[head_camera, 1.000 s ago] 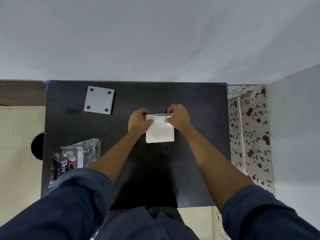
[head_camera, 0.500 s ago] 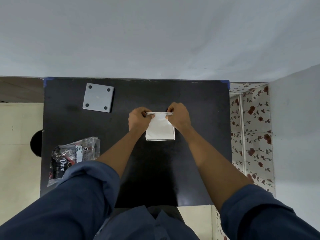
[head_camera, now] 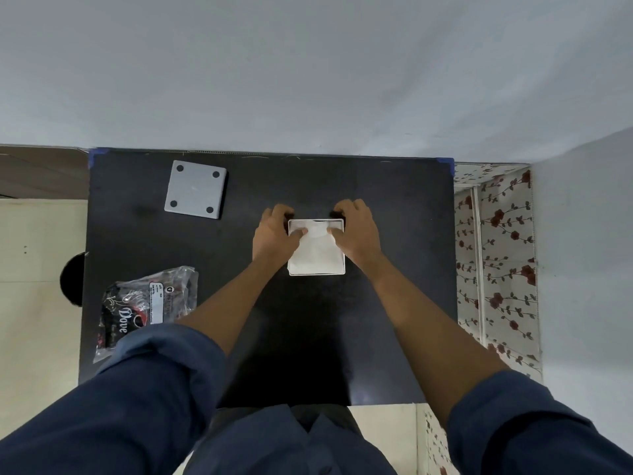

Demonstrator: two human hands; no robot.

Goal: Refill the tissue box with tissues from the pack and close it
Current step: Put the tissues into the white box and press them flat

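A white square tissue box (head_camera: pixel 339 270) stands open on the black table (head_camera: pixel 394 320), filled with a stack of white tissues (head_camera: pixel 317 255). My left hand (head_camera: pixel 274 236) rests on the box's left side, thumb pressing on the tissues, fingers curled over the far edge. My right hand (head_camera: pixel 358 233) does the same on the right side. The grey square lid (head_camera: pixel 195 189), with a dark dot near each corner, lies flat at the table's far left. The crumpled clear tissue pack (head_camera: pixel 147 306) with dark print lies at the left edge.
A wall rises behind the table. A floral-patterned cloth (head_camera: pixel 496 255) hangs to the right of the table. A dark round object (head_camera: pixel 72 279) sits beside the table's left edge.
The tissue stack has gone down into the box, whose rim now shows all round. Both hands have shifted from pinching the stack's far edge to pressing on it with the thumbs.
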